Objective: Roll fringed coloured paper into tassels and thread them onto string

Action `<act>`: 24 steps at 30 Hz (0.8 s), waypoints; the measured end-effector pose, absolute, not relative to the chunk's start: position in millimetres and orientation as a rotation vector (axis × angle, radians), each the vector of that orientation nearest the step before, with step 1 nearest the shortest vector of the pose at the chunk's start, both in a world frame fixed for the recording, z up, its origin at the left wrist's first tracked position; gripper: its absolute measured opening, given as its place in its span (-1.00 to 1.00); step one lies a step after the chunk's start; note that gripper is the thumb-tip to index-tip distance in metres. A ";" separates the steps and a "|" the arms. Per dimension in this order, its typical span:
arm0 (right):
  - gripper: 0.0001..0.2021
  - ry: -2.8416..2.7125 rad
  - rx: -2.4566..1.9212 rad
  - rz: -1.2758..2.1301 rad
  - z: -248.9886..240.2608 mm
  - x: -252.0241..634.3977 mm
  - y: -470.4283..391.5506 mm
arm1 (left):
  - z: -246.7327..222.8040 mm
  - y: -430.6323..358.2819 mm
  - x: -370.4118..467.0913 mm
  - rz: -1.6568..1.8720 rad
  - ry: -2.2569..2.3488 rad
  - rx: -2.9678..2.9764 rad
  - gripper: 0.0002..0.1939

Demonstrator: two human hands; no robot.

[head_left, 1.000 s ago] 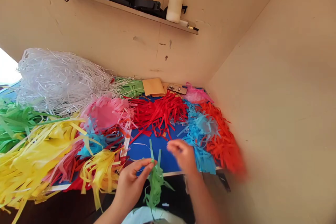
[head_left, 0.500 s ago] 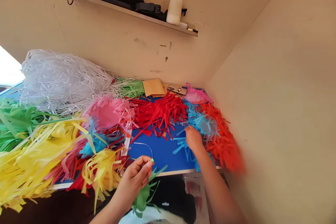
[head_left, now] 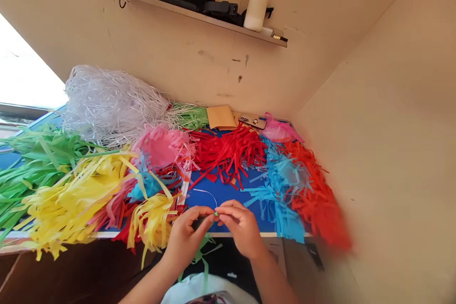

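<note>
My left hand [head_left: 190,232] pinches a small green piece [head_left: 215,214] at the table's front edge, and a thin white string [head_left: 208,192] curves up and left from it. My right hand [head_left: 242,228] meets it there, fingertips closed on the same green piece. Below the hands hang green paper strips [head_left: 204,251], partly hidden by them. Beyond my right hand lies light blue fringed paper [head_left: 281,185], with orange-red fringe [head_left: 317,199] beside it. Red fringe [head_left: 231,149] lies behind the hands. Yellow fringe [head_left: 153,221] is left of my left hand.
White strings [head_left: 110,104], green fringe [head_left: 46,156] and pink fringe [head_left: 164,145] cover the left side. An envelope [head_left: 221,118] and a phone [head_left: 252,120] lie at the back. Above, a wall shelf [head_left: 213,21] holds a white bottle [head_left: 257,4] and black items.
My right hand has left the blue fringe and come to my left hand at the green piece. The camera view has shifted, moving the scene rightward.
</note>
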State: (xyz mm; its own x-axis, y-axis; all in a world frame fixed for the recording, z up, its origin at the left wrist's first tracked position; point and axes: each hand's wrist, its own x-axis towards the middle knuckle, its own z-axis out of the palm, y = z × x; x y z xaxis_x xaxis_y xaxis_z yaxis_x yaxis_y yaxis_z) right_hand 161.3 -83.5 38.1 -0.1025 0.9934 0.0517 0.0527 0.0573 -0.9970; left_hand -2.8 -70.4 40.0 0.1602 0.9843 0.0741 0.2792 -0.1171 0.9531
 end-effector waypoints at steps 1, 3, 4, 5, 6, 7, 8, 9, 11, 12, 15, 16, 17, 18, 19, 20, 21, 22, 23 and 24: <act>-0.84 -1.324 -1.156 1.233 36.0 159.7 -84.1 | 40.6 -70.4 -4.3 1.023 1.260 1.619 -0.80; -0.86 -1.269 -1.168 1.259 33.7 160.0 -83.9 | 42.1 -70.1 -6.6 1.041 1.255 1.734 -0.82; -0.86 -1.251 -1.179 1.267 33.7 161.1 -83.8 | 43.0 -69.8 -7.5 1.043 1.240 1.796 -0.83; -0.87 -1.247 -1.194 1.264 34.5 162.3 -84.0 | 43.9 -69.3 -8.4 1.037 1.218 1.859 -0.83; -0.86 -1.268 -1.216 1.246 36.2 163.4 -84.5 | 44.9 -68.7 -9.3 1.023 1.195 1.920 -0.84; -0.86 -1.314 -1.244 1.214 38.4 164.3 -85.4 | 45.8 -68.1 -10.4 1.001 1.169 1.975 -0.83; -0.85 -1.378 -1.274 1.171 40.9 164.9 -86.4 | 46.7 -67.4 -11.6 0.973 1.141 2.016 -0.82; -0.84 -1.445 -1.297 1.127 43.4 165.3 -87.5 | 47.4 -66.8 -12.9 0.944 1.116 2.033 -0.82; -0.81 -1.508 -1.313 1.090 46.4 165.4 -88.8 | 48.1 -65.8 -15.5 0.898 1.097 1.980 -0.87; -0.82 -1.486 -1.301 1.122 46.4 165.1 -89.0 | 48.1 -65.5 -16.6 0.877 1.092 1.921 -0.89; -0.82 -1.249 -1.232 1.382 40.3 163.6 -87.3 | 47.2 -64.7 -18.9 0.811 1.072 1.737 -0.80; -0.80 -1.164 -1.219 1.468 37.5 163.2 -86.4 | 46.9 -64.4 -19.4 0.793 1.060 1.710 -0.79; -0.77 -1.106 -1.214 1.517 35.0 162.9 -85.6 | 46.7 -63.9 -19.9 0.783 1.046 1.708 -0.80; -0.76 -1.084 -1.213 1.524 33.4 163.0 -85.0 | 46.8 -63.2 -20.6 0.782 1.032 1.725 -0.82; -0.76 -1.100 -1.209 1.498 32.7 163.2 -84.6 | 47.2 -62.5 -21.4 0.788 1.018 1.756 -0.85; -0.78 -1.138 -1.201 1.448 33.0 163.7 -84.5 | 47.9 -61.6 -22.6 0.800 1.004 1.796 -0.87; -0.80 -1.186 -1.190 1.387 34.4 164.1 -84.6 | 48.9 -60.8 -24.0 0.812 0.992 1.841 -0.87; -0.82 -1.237 -1.185 1.324 36.6 164.5 -84.8 | 50.2 -60.1 -25.5 0.835 0.993 1.890 -0.87; -0.84 -1.285 -1.190 1.262 39.3 164.5 -85.2 | 51.8 -59.5 -27.0 0.873 1.005 1.953 -0.87; -0.85 -1.327 -1.204 1.199 42.3 164.1 -85.6 | 53.5 -59.3 -28.2 0.928 1.026 2.023 -0.88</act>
